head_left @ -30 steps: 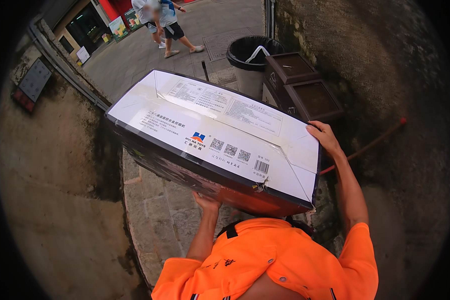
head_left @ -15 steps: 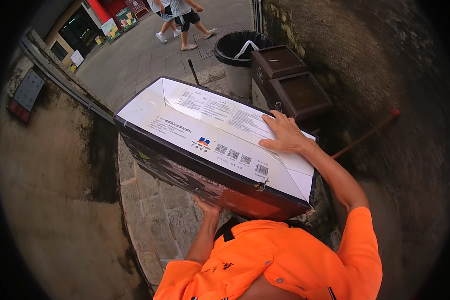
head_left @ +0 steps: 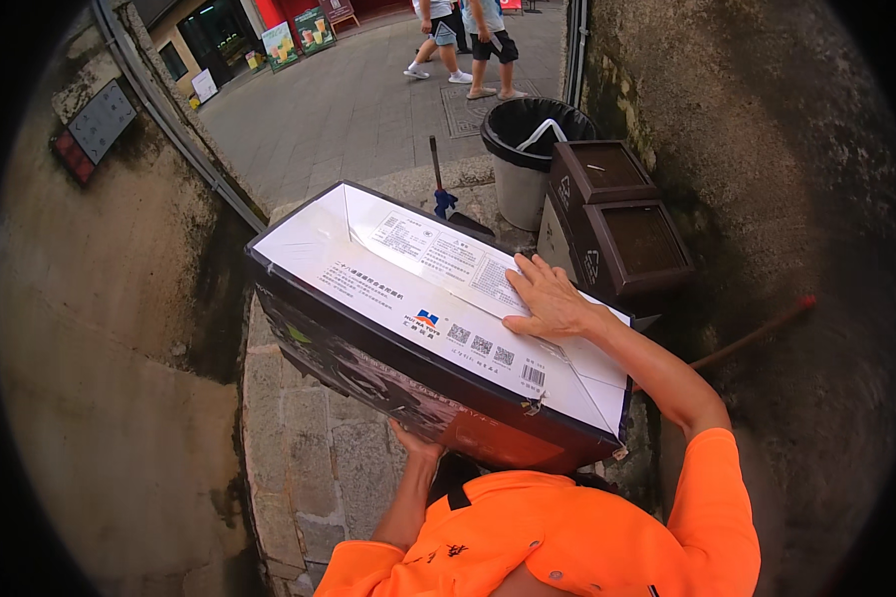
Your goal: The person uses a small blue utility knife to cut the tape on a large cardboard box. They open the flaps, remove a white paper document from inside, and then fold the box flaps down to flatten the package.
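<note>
A large cardboard box (head_left: 398, 289) is held up in front of my orange shirt, tilted, its near right end close to my chest. Its white printed face is turned up, and its dark side with a picture and a red patch faces me. My right hand (head_left: 553, 298) lies on the white face towards the right end, fingers stretched out. From below, my left hand (head_left: 415, 440) supports the box's lower near edge; most of its fingers are hidden under it. One near corner of the box looks worn.
Beyond the box stand a grey bin with a black liner (head_left: 523, 189) and a dark brown twin-opening bin (head_left: 617, 214). A red-tipped stick (head_left: 757, 333) leans by the right wall. A dark handle (head_left: 435, 164) stands near the bins. Two people (head_left: 483, 45) walk on the paving ahead; walls flank both sides.
The view has shifted, so the bins and passage sit lower and further right. The walkers have moved right. Both hands keep their places on the box.
</note>
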A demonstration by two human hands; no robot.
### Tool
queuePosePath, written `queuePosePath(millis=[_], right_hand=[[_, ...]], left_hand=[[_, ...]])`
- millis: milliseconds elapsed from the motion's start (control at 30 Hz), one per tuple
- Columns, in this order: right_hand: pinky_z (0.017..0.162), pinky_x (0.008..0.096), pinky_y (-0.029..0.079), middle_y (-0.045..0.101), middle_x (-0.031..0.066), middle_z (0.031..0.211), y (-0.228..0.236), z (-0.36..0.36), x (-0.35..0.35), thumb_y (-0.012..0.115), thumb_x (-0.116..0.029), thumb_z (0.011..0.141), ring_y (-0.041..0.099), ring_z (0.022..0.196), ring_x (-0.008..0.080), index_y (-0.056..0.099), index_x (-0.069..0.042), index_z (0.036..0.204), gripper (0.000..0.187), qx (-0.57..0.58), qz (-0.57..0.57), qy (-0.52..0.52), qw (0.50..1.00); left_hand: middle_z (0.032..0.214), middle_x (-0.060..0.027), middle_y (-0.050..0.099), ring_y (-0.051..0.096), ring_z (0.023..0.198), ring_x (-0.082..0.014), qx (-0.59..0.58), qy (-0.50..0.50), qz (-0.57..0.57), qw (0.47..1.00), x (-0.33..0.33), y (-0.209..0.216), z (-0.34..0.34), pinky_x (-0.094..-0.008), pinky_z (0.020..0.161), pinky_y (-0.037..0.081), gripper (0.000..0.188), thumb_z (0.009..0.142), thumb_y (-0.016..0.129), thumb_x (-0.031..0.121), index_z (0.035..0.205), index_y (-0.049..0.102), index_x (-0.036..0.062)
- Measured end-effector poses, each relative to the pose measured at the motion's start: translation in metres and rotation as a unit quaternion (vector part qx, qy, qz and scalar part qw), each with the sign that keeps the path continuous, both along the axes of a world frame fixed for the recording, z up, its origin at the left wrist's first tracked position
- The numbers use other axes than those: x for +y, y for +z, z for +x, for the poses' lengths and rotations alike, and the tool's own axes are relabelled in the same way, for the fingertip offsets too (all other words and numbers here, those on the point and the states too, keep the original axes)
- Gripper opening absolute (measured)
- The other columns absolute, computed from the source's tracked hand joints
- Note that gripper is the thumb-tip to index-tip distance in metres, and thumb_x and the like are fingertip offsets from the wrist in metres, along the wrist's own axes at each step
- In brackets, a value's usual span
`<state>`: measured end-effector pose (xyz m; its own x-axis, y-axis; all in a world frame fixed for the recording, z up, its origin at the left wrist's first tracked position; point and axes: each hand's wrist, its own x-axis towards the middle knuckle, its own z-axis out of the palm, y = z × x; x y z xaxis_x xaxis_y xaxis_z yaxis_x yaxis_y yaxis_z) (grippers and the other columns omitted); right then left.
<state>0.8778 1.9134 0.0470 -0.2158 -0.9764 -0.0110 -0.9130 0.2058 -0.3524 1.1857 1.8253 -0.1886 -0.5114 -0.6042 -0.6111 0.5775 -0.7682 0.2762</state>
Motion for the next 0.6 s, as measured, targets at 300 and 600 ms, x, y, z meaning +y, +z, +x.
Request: queuePosePath(millis=[300, 600], right_hand=[[0.101, 0.0422, 0.032, 0.044, 0.0206, 0.133, -0.068, 0.026, -0.077, 0.05, -0.002, 0.085, 0.039, 0.128, 0.0345, 0.05, 0.003, 0.121, 0.036, -0.008, -0.147, 0.127, 0.981], [0.105, 0.0453, 0.029, 0.046, 0.0126, 0.135, -0.159, 0.026, -0.125, 0.055, 0.001, 0.08, 0.038, 0.13, 0.0288, 0.051, 0.0, 0.123, 0.043, -0.09, -0.072, 0.206, 0.972]], left_hand=[[0.145, -0.0075, 0.036, 0.036, 0.129, -0.0308, -0.023, 0.083, 0.032, 0.996, -0.033, -0.07, -0.008, -0.045, 0.108, 0.027, 0.084, 0.084, 0.03, 0.072, 0.14, 0.036, 0.0112], [0.144, -0.008, 0.035, 0.038, 0.128, -0.0295, -0.127, 0.106, 0.079, 0.983, -0.014, -0.193, -0.052, -0.043, 0.105, 0.031, 0.078, 0.089, 0.026, 0.067, 0.144, 0.028, 0.012]])
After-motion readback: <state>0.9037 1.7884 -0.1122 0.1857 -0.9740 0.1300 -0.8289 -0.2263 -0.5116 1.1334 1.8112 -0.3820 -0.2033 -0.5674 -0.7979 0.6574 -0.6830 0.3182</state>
